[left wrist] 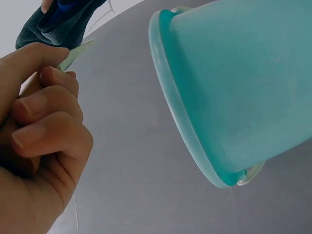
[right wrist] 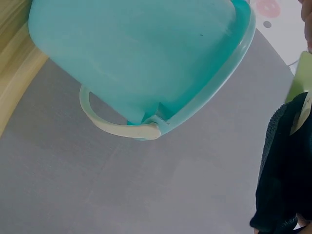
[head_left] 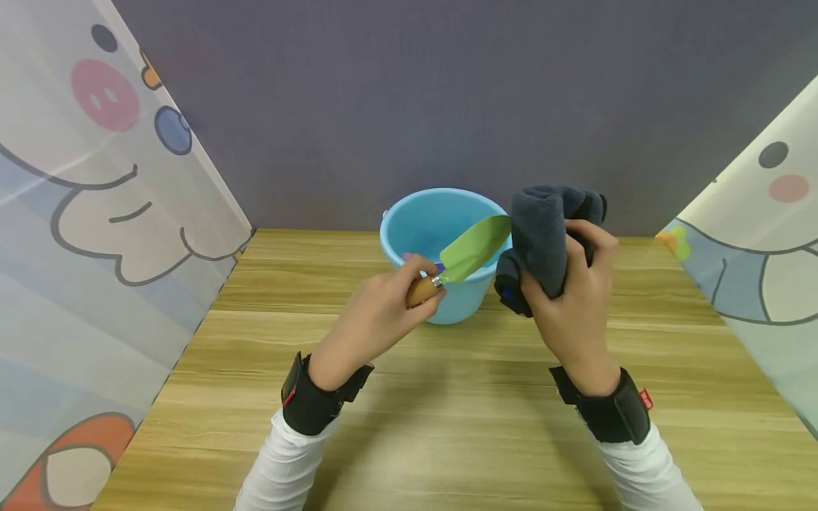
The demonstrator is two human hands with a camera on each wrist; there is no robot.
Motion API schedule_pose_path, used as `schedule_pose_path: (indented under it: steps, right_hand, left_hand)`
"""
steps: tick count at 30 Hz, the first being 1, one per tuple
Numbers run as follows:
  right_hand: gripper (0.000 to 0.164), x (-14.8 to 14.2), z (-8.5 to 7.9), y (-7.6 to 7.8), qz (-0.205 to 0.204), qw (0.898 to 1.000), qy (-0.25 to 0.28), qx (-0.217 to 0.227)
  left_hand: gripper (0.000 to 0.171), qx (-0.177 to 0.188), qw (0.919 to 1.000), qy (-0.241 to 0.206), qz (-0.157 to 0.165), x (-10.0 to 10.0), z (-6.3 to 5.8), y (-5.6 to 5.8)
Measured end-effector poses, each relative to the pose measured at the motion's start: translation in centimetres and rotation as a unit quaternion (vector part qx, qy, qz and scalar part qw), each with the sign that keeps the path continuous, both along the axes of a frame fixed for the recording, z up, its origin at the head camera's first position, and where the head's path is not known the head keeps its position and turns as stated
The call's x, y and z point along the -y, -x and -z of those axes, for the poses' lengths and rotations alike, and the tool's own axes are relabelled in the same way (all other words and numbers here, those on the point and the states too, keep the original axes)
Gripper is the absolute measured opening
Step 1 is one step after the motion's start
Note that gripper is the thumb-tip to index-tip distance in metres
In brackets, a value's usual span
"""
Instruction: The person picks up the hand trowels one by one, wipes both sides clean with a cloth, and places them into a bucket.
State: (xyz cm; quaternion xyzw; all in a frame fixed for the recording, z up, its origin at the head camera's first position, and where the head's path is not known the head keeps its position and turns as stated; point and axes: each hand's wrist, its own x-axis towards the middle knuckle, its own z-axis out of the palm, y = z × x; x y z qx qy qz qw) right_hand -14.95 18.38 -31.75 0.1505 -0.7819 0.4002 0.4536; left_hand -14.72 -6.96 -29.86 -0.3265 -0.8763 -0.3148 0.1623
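Note:
My left hand (head_left: 382, 312) grips the wooden handle (head_left: 422, 291) of a small green trowel (head_left: 474, 248), its blade slanting up to the right in front of the bucket's opening. A bunched dark grey-blue cloth (head_left: 540, 234) is held in my right hand (head_left: 578, 305), fingers over its top and thumb at its lower edge. The blade's tip meets the cloth's left side in the head view. Behind both hands stands a light blue bucket (head_left: 441, 305) on the table. Something purple shows inside it, mostly hidden by the left hand and trowel.
The wood-grain table (head_left: 409, 440) runs back to a grey wall panel (head_left: 409, 106). Panels with cartoon prints border it on the left (head_left: 96, 213) and right (head_left: 767, 234). A pale handle (right wrist: 119, 129) hangs at the bucket's side in the right wrist view.

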Motion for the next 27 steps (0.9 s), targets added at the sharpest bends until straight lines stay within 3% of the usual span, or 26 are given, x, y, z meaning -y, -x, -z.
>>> schedule_pose_path:
  steps: [5, 8, 13, 19, 23, 27]
  right_hand:
    - [0.046, -0.1, 0.1, 0.0, 0.003, 1.0, -0.003, 0.002]
    - [0.045, -0.1, -0.1, 0.0, 0.002, 1.0, 0.003, -0.003]
    - [0.045, -0.2, -0.5, -0.3, -0.01, 0.999, 0.035, -0.016]
    - [0.046, 0.5, -1.1, -0.9, -0.011, 0.996, 0.07, -0.055]
    - [0.05, 1.4, -0.9, -1.3, -0.018, 0.996, 0.054, -0.073]
    - [0.054, 2.4, -0.2, -1.5, -0.037, 0.996, 0.001, -0.076]
  left_hand:
    - [0.029, 0.086, 0.9956, -0.011, -0.035, 0.1, -0.2, 0.2]
    - [0.031, 0.1, 0.9932, -0.011, -0.059, 0.3, -0.3, 0.4]
    - [0.029, 0.046, 0.9955, 0.004, -0.083, 0.5, -0.1, 0.7]
    - [0.022, -0.038, 0.9953, 0.014, -0.088, 0.3, 0.3, 0.9]
    - [0.021, -0.1, 0.9901, 0.03, -0.095, -0.1, 0.6, 0.8]
    - [0.024, -0.142, 0.9855, 0.037, -0.085, -0.4, 0.7, 0.6]
